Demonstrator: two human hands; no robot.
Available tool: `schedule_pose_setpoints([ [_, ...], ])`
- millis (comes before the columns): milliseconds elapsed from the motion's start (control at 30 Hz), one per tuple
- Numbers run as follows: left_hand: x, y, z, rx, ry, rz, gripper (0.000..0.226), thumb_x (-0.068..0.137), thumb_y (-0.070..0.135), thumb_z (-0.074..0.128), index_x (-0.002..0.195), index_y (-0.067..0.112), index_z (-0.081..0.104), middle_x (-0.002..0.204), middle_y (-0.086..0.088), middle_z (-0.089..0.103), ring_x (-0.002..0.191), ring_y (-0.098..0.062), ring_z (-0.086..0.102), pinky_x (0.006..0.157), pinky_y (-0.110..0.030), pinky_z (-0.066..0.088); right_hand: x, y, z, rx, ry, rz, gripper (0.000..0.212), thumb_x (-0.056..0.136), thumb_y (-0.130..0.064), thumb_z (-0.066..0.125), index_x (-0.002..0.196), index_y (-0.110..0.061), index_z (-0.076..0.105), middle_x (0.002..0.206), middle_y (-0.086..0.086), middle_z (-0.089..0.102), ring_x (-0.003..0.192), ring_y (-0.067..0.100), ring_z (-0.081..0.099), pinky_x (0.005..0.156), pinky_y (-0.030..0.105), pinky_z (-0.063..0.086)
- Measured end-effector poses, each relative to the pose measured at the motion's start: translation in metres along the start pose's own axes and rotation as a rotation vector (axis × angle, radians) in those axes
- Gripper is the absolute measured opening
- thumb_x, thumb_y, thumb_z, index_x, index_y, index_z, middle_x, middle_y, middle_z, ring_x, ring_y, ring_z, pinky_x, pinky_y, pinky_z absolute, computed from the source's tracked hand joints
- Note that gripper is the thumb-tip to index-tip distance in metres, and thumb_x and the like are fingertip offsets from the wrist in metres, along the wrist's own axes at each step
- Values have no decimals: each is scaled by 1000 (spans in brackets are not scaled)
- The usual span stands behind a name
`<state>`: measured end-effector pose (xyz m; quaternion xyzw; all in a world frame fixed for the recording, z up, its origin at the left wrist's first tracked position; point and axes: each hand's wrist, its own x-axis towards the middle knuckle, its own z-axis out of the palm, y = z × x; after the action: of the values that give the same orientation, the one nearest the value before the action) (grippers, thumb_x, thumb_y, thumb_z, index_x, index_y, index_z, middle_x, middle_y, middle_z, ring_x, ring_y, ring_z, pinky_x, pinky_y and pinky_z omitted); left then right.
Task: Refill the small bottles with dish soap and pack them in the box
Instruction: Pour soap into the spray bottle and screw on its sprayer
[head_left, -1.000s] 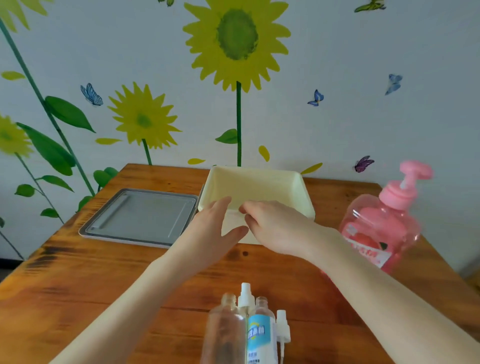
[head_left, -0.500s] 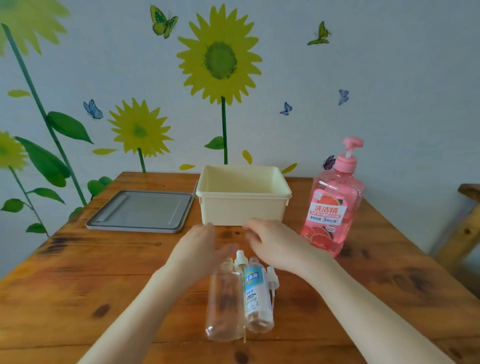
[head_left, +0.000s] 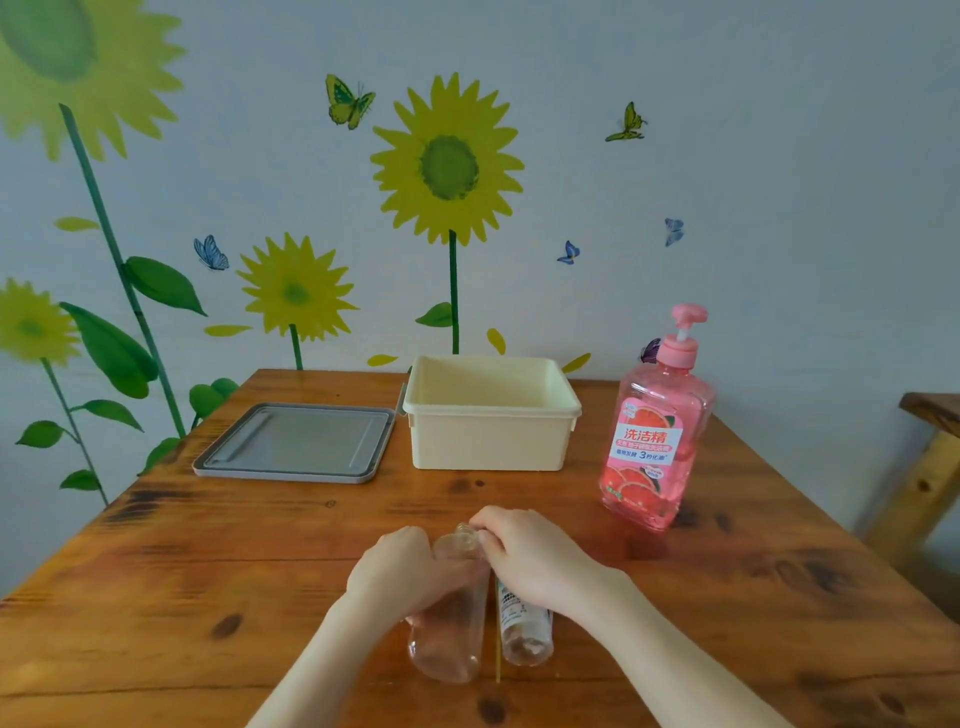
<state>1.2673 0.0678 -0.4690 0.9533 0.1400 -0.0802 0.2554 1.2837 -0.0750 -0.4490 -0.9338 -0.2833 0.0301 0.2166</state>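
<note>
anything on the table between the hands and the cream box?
Nothing: in the head view, bare wooden table separates the hands from the cream box.

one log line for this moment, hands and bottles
left hand: on clear bottle | right hand: on labelled bottle | box: open | soap bottle: upright, untouched
</note>
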Motion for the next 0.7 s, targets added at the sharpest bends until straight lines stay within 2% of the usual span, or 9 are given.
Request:
schedule_pose_setpoints([
  [67, 1, 2, -1, -35, 29, -11, 66, 64, 76, 54, 88, 15, 56, 60, 6, 56, 48, -4, 54, 41, -15, 38, -1, 0, -2, 35, 39, -12, 34, 100, -24, 32, 129, -16, 48, 121, 5, 60, 108, 18, 56, 90, 27, 45],
  [233, 1, 22, -13, -92, 267, 123, 63, 62, 78, 50, 87, 21, 55, 67, 12, 55, 58, -3, 53, 46, -17, 37, -1, -1, -23, 169, 273, -32, 31, 99, -24, 37, 123, -14, 54, 115, 5, 62, 104, 17, 58, 88, 28, 47],
  [300, -1, 38, -19, -208, 351, 217, 58, 58, 79, 51, 86, 28, 51, 69, 13, 58, 60, -2, 56, 46, -17, 38, -1, 2, -39, 206, 418, -56, 27, 97, -20, 41, 116, -12, 58, 111, 4, 64, 102, 15, 59, 85, 19, 44],
  [400, -2, 68, -25, -517, 466, 409, 44, 61, 59, 68, 85, 31, 43, 75, 10, 57, 62, -3, 57, 46, -12, 36, -2, 9, -71, 271, 602, -76, 21, 94, -14, 48, 108, -9, 63, 106, 2, 65, 101, 13, 59, 84, 15, 42],
  [467, 2, 91, -27, -711, 453, 519, 43, 66, 43, 74, 90, 24, 44, 87, 2, 58, 73, -5, 59, 54, -16, 43, -3, 12, -92, 297, 657, -100, 18, 93, -13, 51, 104, -8, 64, 101, 0, 64, 100, 13, 60, 88, 20, 45],
  [533, 6, 114, -29, -828, 371, 571, 45, 73, 33, 74, 99, 15, 42, 97, -7, 62, 84, -15, 62, 71, -31, 53, -2, 17, -114, 298, 670, -130, 16, 92, -13, 52, 100, -7, 64, 96, -1, 61, 98, 15, 61, 89, 26, 48],
  [600, 11, 133, -28, -879, 291, 593, 45, 77, 29, 71, 104, 13, 38, 97, -12, 66, 84, -24, 66, 79, -43, 53, -1, 23, -137, 276, 664, -150, 15, 92, -15, 53, 98, -9, 65, 93, -2, 62, 93, 11, 62, 86, 18, 48],
  [633, 14, 141, -27, -851, 302, 612, 43, 78, 30, 69, 104, 16, 38, 92, -9, 68, 78, -22, 67, 76, -38, 55, 0, 26, -150, 256, 673, -164, 15, 92, -16, 53, 98, -9, 65, 91, -5, 62, 89, 6, 61, 81, 9, 45],
  [700, 19, 154, -25, -758, 348, 655, 39, 78, 36, 67, 105, 26, 41, 80, 0, 68, 62, -9, 64, 57, -16, 50, 6, 34, -179, 222, 745, -183, 15, 91, -15, 54, 96, -9, 67, 84, -10, 60, 77, -4, 56, 71, -1, 38],
])
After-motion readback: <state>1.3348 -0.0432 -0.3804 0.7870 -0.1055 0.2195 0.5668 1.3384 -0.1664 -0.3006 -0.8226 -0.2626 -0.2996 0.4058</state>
